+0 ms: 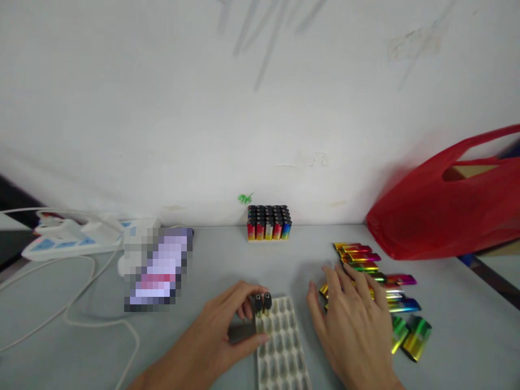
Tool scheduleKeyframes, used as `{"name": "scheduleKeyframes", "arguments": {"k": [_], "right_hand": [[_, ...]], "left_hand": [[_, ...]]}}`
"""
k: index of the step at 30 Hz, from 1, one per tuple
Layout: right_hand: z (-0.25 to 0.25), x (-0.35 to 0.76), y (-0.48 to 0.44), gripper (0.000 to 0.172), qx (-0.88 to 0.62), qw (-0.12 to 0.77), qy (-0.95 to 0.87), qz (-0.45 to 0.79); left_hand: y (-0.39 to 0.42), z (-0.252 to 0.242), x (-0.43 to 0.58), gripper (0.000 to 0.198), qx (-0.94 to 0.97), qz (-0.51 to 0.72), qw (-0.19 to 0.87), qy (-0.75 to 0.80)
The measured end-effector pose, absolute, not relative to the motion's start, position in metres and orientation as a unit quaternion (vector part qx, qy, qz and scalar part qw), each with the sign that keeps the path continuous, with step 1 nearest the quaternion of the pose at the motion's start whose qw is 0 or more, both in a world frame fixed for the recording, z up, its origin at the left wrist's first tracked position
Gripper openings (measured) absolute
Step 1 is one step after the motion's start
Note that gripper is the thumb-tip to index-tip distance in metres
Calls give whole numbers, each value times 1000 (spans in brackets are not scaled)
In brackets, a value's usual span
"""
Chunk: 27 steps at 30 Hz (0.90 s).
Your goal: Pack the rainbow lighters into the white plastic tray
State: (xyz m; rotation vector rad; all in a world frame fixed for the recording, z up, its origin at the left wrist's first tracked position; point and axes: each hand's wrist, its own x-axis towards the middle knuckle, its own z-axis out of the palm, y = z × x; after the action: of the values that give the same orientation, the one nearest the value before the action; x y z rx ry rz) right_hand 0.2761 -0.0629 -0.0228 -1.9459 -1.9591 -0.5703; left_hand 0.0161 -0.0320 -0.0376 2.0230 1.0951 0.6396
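Note:
A pale tray (281, 346) with rows of oval slots lies in front of me. Two black-topped pieces (262, 301), lighter-like, stand upright in its far left corner. My left hand (227, 325) curves around that corner, thumb at the tray's left edge and index finger beside the black tops. A wide gap separates thumb and fingers. To the right, my right hand (351, 319) lies spread over a pile of shiny metallic, rainbow-coloured flat pieces (400, 279) that look like lighters. What is under its palm is hidden. Two green-gold pieces (417, 338) lie beside it.
Against the wall stands a block of several black-topped, colourful lighter-like pieces (268, 230) in rows. A red bag (442, 211) rests at the back right. On the left are a phone (162, 271) with a blurred screen, a power strip (69, 241) and loose white cables (101, 323).

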Motion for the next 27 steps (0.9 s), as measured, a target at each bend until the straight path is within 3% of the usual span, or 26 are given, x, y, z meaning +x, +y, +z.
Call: {"name": "scheduleKeyframes", "arguments": {"k": [8,11,15,22,27], "right_hand": [[-40,278,-60,24,-651,164,-723,-164],[-50,277,-60,31,-623,181,-747,-147],[-45,276,-62,31,-628,193,-731,-182],[-23,283,-64,27,-704,110,-675,-193],[-35,281,-62,21,-666,123,-713,-180]], "left_hand": [[-31,-33,17,57,786,244,372,430],[-30,-34,17,59,787,243,370,431],[-31,-35,16,59,788,237,370,432],[-33,-33,16,59,787,228,375,433],[-31,-30,18,56,786,236,373,432]]}}
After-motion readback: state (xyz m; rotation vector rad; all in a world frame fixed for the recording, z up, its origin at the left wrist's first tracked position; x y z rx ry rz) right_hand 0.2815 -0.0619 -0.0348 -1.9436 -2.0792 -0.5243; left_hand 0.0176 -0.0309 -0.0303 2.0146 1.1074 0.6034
